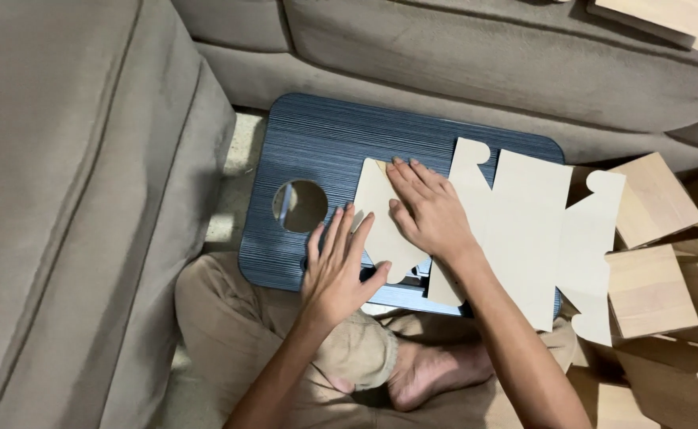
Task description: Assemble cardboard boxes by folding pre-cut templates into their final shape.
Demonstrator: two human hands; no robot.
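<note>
Both hands, left hand (335, 270) and right hand (428, 210), press flat, fingers spread, on a pale paper piece (381, 218) (long axis running away from the person) on a blue lap tray (325, 135).

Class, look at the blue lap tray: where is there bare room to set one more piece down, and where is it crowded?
Bare: the tray strip along its far edge, and the left end around the round hole. Crowded: the middle, under the left hand, right hand and folded piece; the right end, under flat cutouts.

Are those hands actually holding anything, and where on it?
Nothing is lifted. Both press a tan paper sheet flat on the blue lap tray: the right hand on its upper part, the left hand at its lower left edge.
</note>
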